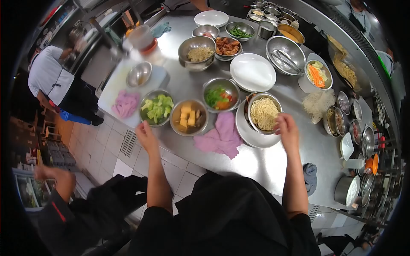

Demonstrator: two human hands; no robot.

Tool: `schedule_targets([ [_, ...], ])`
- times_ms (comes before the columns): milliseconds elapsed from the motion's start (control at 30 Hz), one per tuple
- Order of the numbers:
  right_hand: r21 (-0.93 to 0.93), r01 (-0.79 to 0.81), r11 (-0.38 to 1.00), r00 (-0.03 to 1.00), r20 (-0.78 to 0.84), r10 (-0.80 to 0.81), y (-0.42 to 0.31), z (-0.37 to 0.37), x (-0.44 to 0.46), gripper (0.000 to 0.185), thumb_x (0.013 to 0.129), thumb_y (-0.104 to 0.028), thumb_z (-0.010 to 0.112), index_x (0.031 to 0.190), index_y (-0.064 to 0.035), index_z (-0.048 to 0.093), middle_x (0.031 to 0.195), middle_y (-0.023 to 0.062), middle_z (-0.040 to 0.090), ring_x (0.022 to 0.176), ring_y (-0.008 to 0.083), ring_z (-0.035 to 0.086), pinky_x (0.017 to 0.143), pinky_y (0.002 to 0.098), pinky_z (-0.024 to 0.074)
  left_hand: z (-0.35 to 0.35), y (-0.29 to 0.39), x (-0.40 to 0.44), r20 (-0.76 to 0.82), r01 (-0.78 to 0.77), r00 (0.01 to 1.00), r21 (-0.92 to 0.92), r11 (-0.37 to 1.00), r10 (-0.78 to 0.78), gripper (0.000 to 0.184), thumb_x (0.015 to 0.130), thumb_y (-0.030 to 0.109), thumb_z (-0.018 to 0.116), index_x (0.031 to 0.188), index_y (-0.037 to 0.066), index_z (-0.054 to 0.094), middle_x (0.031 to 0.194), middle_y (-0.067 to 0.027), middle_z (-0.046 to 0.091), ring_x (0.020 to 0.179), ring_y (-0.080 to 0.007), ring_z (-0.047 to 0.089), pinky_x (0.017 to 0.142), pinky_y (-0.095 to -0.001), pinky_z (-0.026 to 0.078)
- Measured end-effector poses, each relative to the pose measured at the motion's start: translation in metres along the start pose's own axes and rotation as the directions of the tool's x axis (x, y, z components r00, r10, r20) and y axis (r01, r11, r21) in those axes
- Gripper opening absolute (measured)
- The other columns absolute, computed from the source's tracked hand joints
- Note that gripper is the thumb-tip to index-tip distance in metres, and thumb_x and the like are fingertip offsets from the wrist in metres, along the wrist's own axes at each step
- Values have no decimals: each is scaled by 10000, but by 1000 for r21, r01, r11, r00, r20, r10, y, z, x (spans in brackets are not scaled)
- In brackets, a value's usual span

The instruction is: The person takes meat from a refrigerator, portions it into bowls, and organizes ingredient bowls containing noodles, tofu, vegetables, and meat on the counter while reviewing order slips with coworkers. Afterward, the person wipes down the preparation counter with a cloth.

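Observation:
My right hand [288,130] is at the right rim of a metal bowl of pale noodles [264,113], fingers curled against its edge. Partly beneath that bowl is a white plate [252,140], with something dark showing at the bowl's left side. My left hand [147,137] holds nothing, fingers slightly apart, close to the lower edge of a bowl of chopped green vegetables [157,109]. Between my hands are a bowl with yellow blocks and dark pieces [188,118], a bowl of green and red vegetables [221,94], and a pink cloth [222,136].
An oval white plate [253,71] lies on the steel table behind the bowls. Farther back are a bowl with tongs [286,55] and a container of shredded vegetables [316,76]. A co-worker in black [92,213] is close on my left; another in white [50,74] stands beyond.

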State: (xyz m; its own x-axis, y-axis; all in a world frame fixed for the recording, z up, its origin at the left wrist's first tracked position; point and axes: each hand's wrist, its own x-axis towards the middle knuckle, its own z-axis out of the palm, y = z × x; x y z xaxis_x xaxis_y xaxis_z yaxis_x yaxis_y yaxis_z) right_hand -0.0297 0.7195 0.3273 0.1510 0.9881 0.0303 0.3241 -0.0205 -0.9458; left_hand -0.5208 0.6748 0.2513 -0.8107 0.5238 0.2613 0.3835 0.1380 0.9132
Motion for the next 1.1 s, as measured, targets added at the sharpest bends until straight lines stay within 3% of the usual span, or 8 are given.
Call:
schedule_targets([
  [100, 51, -113, 992, 892, 445, 78, -36, 71, -20, 292, 953, -297, 574, 1146, -78, 597, 962, 57, 644, 697, 138, 624, 595, 258, 511, -8, 0, 24, 198, 397, 909, -151, 905, -366, 448, 922, 376, 626, 1093, -25, 524, 974, -118, 577, 716, -181, 630, 557, -259, 501],
  [300, 51, -373, 926, 740, 619, 264, -18, 225, -22, 364, 947, -286, 563, 1088, 43, 494, 785, 151, 639, 559, 211, 660, 484, 313, 539, 5, -47, 49, 349, 412, 887, -298, 861, -303, 233, 880, 187, 594, 978, 2, 492, 800, -90, 564, 622, -180, 596, 514, -318, 567],
  [500, -36, -203, 978, 889, 412, 200, -10, 227, -38, 256, 902, -200, 533, 994, 38, 507, 800, 224, 647, 634, 319, 674, 613, 416, 546, -63, -16, 45, 250, 290, 942, -267, 919, -225, 99, 850, 93, 556, 913, 22, 530, 767, -27, 539, 596, -107, 515, 480, -249, 493],
  [533, -191, 14, 981, 936, 348, 54, -17, 216, -42, 258, 876, -204, 538, 973, 35, 529, 843, 278, 635, 795, 418, 647, 757, 476, 497, -74, 4, 41, 345, 314, 915, -278, 908, -210, 106, 853, 82, 540, 939, 21, 549, 797, -27, 562, 641, -100, 532, 525, -227, 468],
  [633, -151, -35, 988, 925, 370, 89, -30, 191, -50, 266, 865, -209, 548, 962, 38, 539, 877, 300, 623, 905, 468, 601, 801, 504, 459, -69, 52, 17, 547, 376, 823, -324, 868, -153, 123, 863, 72, 541, 972, 21, 568, 852, -20, 594, 691, -74, 541, 589, -182, 406],
  [800, -148, -101, 984, 924, 354, 148, -48, 107, -61, 358, 906, -302, 496, 991, 37, 576, 911, 280, 640, 863, 417, 631, 788, 447, 477, -9, 128, -47, 821, 70, 567, -129, 989, 67, 250, 921, 174, 621, 1093, 7, 552, 886, -13, 586, 663, -64, 527, 574, -207, 424],
  [967, 219, -280, 935, 960, 93, 265, -31, -21, -103, 313, 962, -164, 466, 1172, 50, 557, 964, 134, 671, 778, 174, 667, 674, 300, 555, 34, 207, -55, 789, 71, 572, -322, 944, 226, 318, 939, 214, 619, 1154, -2, 527, 995, -32, 572, 643, -66, 518, 566, -198, 420],
  [1100, 356, -291, 888, 917, -161, 365, 3, -105, -132, 309, 972, -159, 459, 1186, 47, 544, 985, 143, 672, 763, 220, 690, 668, 341, 596, 60, 283, -63, 769, -59, 484, -448, 892, 418, 277, 936, 177, 617, 1133, -4, 544, 991, -28, 577, 666, -54, 524, 579, -193, 418],
])
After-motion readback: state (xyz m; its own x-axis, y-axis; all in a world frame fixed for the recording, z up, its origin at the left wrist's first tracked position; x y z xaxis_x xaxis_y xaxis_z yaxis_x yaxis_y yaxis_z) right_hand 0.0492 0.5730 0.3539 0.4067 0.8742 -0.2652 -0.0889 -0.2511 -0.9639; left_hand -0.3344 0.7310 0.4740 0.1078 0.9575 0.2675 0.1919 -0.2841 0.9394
